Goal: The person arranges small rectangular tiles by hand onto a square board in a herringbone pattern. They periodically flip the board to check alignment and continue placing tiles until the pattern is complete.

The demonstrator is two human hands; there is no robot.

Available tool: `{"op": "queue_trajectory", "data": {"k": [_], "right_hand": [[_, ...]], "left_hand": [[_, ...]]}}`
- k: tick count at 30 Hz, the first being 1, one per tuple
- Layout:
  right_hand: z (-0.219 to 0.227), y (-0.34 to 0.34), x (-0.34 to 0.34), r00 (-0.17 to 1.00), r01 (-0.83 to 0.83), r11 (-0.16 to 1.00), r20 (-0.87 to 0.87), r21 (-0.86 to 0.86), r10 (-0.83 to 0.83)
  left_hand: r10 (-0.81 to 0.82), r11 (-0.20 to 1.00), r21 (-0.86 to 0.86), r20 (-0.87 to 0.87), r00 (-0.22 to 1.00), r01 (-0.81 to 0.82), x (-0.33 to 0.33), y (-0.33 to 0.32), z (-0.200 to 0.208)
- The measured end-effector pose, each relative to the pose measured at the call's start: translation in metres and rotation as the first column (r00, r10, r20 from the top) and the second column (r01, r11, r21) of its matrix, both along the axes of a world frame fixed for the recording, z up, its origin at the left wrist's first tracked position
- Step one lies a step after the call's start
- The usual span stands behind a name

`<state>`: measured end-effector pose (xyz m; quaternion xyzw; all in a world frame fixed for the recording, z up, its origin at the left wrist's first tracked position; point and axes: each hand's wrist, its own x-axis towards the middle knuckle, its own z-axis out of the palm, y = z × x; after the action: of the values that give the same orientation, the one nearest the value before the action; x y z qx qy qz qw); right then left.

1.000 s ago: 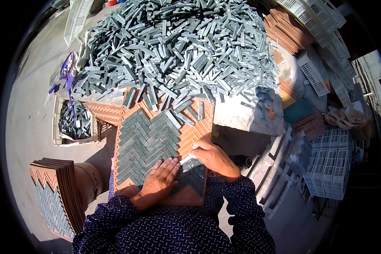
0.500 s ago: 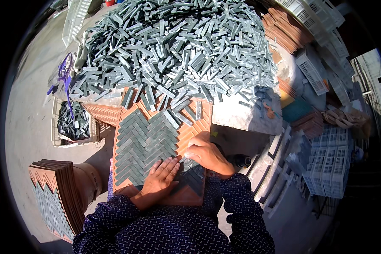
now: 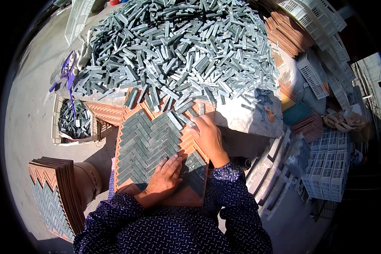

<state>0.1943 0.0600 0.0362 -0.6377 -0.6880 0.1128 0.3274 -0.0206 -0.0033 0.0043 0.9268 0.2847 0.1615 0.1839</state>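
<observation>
A terracotta-coloured grooved tray [image 3: 173, 200] lies in front of me, largely filled with dark green-grey stone strips [image 3: 150, 139] in a herringbone pattern. Flat on the strips in its lower middle rests my left hand [image 3: 161, 178], fingers stretched out. My right hand [image 3: 208, 137] is over the tray's upper right part. Its fingers are drawn together at the near end of a loose stone strip [image 3: 185, 120], and the thumb is partly hidden. Bare orange grooves show beside this hand. Several more loose strips lie across the tray's far edge.
A big heap of stone strips [image 3: 178, 51] covers the table [image 3: 241, 116] beyond the tray. At left stand a crate of strips [image 3: 55, 122] and a stack of trays [image 3: 57, 190]. White plastic crates [image 3: 328, 165] and grey slats [image 3: 266, 173] are at right.
My right hand has moved away from beside the left hand, up to the loose strips at the tray's far right. The left hand stays nearly where it was.
</observation>
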Motion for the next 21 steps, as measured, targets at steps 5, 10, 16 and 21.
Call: {"op": "queue_trajectory", "data": {"k": [5, 10, 16, 21], "right_hand": [[-0.007, -0.002, 0.002, 1.000, 0.018, 0.997, 0.009, -0.077, -0.017], [0.011, -0.028, 0.017, 0.960, -0.231, 0.955, -0.204, -0.185, 0.193], [0.012, -0.036, 0.020, 0.914, -0.400, 0.890, -0.171, -0.218, 0.369], [0.009, -0.039, 0.036, 0.895, -0.440, 0.870, -0.187, -0.224, 0.404]], "left_hand": [[-0.004, 1.000, -0.018, 0.026, 1.000, 0.005, -0.005, -0.002, -0.006], [-0.029, 0.998, -0.061, -0.010, 1.000, 0.028, -0.010, 0.004, -0.004], [0.021, 0.991, -0.133, 0.081, 0.997, -0.010, -0.011, 0.005, 0.006], [0.026, 0.993, -0.120, 0.122, 0.992, -0.011, -0.002, 0.005, 0.012]]}}
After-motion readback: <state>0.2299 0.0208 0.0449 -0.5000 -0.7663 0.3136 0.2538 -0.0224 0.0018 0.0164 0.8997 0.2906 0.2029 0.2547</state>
